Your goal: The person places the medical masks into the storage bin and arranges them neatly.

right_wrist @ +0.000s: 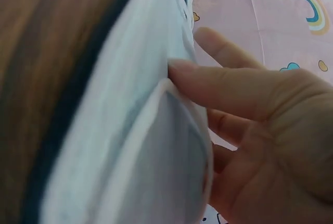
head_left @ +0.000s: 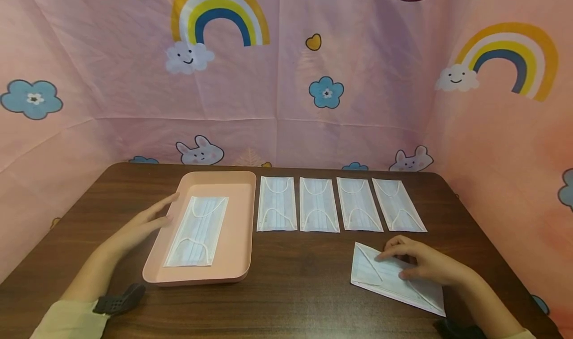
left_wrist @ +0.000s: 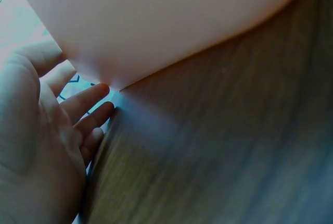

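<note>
My left hand [head_left: 136, 229] lies along the left side of a pink tray [head_left: 243, 229], fingers spread and fingertips right at its rim. One white face mask [head_left: 197, 232] with ear loops lies slanted inside the tray. At the front right, my right hand [head_left: 423, 264] is over another face mask [head_left: 389, 279], turned crosswise; thumb and curled index finger grip its upper face. From the right wrist, the thumb [right_wrist: 218, 86] presses where the mask [right_wrist: 119, 104] rises in a fold, and part of that mask is hidden under the palm in the head view.
Several face masks [head_left: 319, 205] lie side by side in a row at the back of the brown table [head_left: 295, 299], right of the tray. Pink printed cloth [head_left: 277, 95] hangs behind and at both sides, close to the table's edges.
</note>
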Demonstrator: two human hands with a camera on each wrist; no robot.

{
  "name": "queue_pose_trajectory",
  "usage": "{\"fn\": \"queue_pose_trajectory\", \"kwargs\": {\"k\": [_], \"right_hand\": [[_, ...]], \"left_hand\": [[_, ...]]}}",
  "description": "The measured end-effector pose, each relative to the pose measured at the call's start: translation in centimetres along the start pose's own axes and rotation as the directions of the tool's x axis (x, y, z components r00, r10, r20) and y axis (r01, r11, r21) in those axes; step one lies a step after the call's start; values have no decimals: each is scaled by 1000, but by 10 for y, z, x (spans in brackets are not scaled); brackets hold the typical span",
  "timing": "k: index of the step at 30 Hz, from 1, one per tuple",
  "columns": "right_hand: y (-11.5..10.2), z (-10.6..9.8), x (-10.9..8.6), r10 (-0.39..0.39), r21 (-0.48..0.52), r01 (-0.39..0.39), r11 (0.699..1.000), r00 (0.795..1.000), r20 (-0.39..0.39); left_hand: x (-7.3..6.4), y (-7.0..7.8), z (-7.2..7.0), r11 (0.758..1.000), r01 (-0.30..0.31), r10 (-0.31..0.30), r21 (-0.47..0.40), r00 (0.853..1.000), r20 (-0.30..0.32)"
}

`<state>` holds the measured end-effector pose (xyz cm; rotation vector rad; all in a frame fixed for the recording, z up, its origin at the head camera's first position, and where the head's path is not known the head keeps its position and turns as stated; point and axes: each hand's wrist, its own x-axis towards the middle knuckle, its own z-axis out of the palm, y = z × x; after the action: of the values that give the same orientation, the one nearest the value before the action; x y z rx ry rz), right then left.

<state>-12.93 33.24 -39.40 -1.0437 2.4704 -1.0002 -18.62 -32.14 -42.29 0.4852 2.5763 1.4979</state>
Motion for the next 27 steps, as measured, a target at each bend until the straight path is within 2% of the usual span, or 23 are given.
{"fn": "queue_pose_trajectory", "kwargs": {"k": [9,18,23,27], "right_hand": [[-5,0,3,-82,-5,82,997,997,-8],[-9,0,4,6,-19,-5,1000,1000,7],[-7,2,4,29,-8,-30,1000,1000,-5],[-7,5,5,37,-17,-38,999,998,-46]], "left_hand": [[0,-1,0,1000,10,-10,-1,1000,0],[0,2,-1,1000,7,-7,-2,1000,-3],[0,2,-1,1000,11,-11,5,1000,-5],[1,-1,0,1000,-3,3,11,1000,-7]]}}
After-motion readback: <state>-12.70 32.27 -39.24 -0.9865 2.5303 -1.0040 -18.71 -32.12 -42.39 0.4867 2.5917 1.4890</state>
